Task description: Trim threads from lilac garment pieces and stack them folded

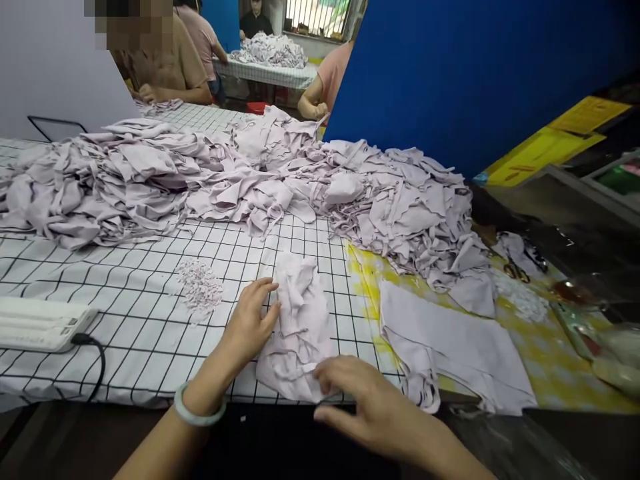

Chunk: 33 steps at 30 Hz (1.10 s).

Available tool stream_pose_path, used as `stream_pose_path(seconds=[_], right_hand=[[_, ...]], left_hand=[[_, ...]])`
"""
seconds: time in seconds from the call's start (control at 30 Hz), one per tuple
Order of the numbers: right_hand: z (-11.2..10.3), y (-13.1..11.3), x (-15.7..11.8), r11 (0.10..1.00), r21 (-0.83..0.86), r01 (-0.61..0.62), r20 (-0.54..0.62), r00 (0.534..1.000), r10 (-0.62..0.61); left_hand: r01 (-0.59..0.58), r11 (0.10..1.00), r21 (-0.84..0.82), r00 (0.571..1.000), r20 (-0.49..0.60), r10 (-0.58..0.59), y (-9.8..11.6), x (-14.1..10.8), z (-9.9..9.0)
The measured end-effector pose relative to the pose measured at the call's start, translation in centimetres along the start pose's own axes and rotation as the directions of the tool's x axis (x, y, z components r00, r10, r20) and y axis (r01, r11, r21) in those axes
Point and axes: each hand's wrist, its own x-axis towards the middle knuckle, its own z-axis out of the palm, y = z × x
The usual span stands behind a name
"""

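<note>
A pale lilac fabric piece (pixel 303 320), creased and gathered, lies on the checked tablecloth in front of me. My left hand (pixel 253 317), a pale bangle (pixel 199 415) on its wrist, rests by the fabric's left edge with fingers apart. My right hand (pixel 357 400) is at the lower right corner of the fabric, its thumb and fingers spread and slightly blurred. Whether its fingertips touch the cloth I cannot tell. To the right, a flat folded lilac garment piece (pixel 455 340) lies partly on a yellow checked cloth (pixel 565 380).
Large heaps of lilac fabric (pixel 125 173) spread across the back and right (pixel 410 207). Small scraps (pixel 200 290) lie left of my hand. A white power bank (pixel 45 323) with a black cable sits far left. Scissors (pixel 516 272) lie at right. Several people work beyond the blue panel (pixel 450 73).
</note>
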Motion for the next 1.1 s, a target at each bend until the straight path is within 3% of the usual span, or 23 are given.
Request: stream_pose_path(seconds=[0.07,0.2,0.3,0.37,0.43,0.5,0.57,0.67,0.77,0.87,0.97,1.03,1.1], right_hand=[[-0.6,1.2,0.5,0.991,0.005,-0.136,-0.132,0.982,0.136],[-0.1,4.0,4.6,0.939,-0.074,-0.337,-0.444,0.854,0.271],[0.8,5.3,7.9,0.871,-0.148,-0.469,-0.495,0.798,0.345],[0.9,5.9,8.7,0.865,-0.168,-0.473,-0.469,0.81,0.352],[0.7,6.7,8.2,0.89,-0.135,-0.436,-0.437,0.832,0.341],[0.5,7.4,6.9,0.901,-0.086,-0.425,-0.451,0.823,0.345],[0.5,7.7,5.9,0.904,-0.081,-0.419,-0.524,0.79,0.319],[0.8,7.0,6.2,0.936,-0.139,-0.324,-0.581,0.792,0.188],[0.7,5.6,8.3,0.984,-0.083,-0.161,-0.524,0.847,0.094],[-0.5,4.8,10.0,0.981,0.147,-0.124,-0.527,0.83,0.183],[-2.5,5.3,10.1,0.938,0.318,-0.135,-0.633,0.707,0.316],[-3.4,5.9,9.7,0.933,0.331,-0.139,-0.677,0.654,0.338],[-3.7,6.4,9.2,0.931,0.328,-0.157,-0.661,0.666,0.345]], left_hand=[[-0.065,0.997,0.034,0.998,-0.016,0.065,1.0,-0.4,0.0],[-0.089,0.99,0.105,0.988,-0.118,0.101,3.0,0.3,0.9],[0.058,0.993,0.106,0.994,-0.094,-0.048,3.6,2.0,2.2],[0.163,0.985,0.052,0.986,0.011,-0.164,3.5,3.0,2.3],[0.268,0.95,-0.161,0.961,0.11,-0.253,3.2,3.2,1.4],[0.382,0.777,-0.501,0.924,0.189,-0.333,2.6,2.8,-0.1],[0.464,0.453,-0.762,0.872,0.3,-0.388,2.1,2.0,-1.4],[0.52,0.12,-0.846,0.814,0.448,-0.37,2.1,1.0,-2.1],[0.542,-0.037,-0.839,0.812,0.535,-0.236,3.5,0.5,-2.3],[0.518,-0.001,-0.855,0.849,0.514,-0.122,5.3,0.2,-3.4],[0.502,0.128,-0.855,0.861,0.48,-0.168,5.3,0.1,-4.6],[0.519,0.272,-0.811,0.842,0.43,-0.326,4.1,0.1,-4.7],[0.486,0.552,-0.678,0.845,0.202,-0.496,2.7,-0.1,-4.1]])
